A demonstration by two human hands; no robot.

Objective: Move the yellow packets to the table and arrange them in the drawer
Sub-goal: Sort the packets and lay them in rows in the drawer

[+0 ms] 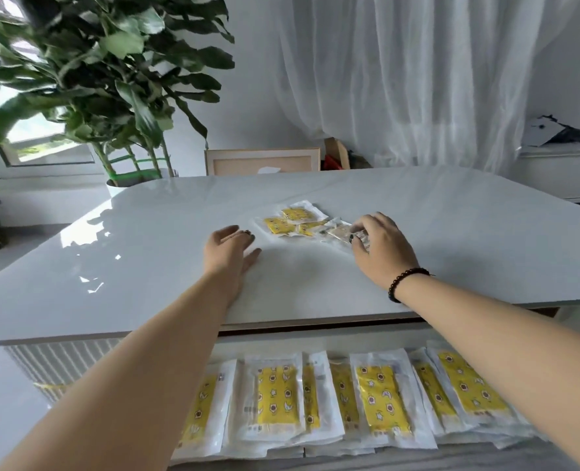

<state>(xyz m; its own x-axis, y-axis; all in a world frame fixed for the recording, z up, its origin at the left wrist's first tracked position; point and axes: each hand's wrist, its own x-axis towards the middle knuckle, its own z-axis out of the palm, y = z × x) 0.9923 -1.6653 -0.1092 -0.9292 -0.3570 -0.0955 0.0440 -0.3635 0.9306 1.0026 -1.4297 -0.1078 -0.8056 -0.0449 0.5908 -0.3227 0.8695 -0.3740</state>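
- Right hand (382, 248), right of frame centre, fingers (361, 241) curled and pinching a clear-wrapped packet (339, 231) lying on the tabletop (145, 253).
- Left hand (230, 253), just left of centre, flat on the tabletop, fingers straight and close together, thumb spread; holding nothing.
- Small pile of yellow packets (292, 222) at frame centre, just beside the pinched one, between the two hands.
- Many more yellow packets already laid in overlapping rows in the open drawer (315, 396) along the bottom of the frame, below the tabletop's near edge.
- Step in hand, by the look of it: lifting a packet off the pile for the drawer. Best done by pinching one wrapper edge only, lifting clear before pulling back over the near edge, then laying it into a row with the same overlap.
- Slippery film on a glossy surface: likely to slide rather than lift; steadying the pile with the flat left hand advisable.
- Tabletop white, glossy, with window glare at left.
- Leafy plant (105, 73) upper left, sheer white curtains (417, 73) upper right, chair back (263, 161) behind the far edge.
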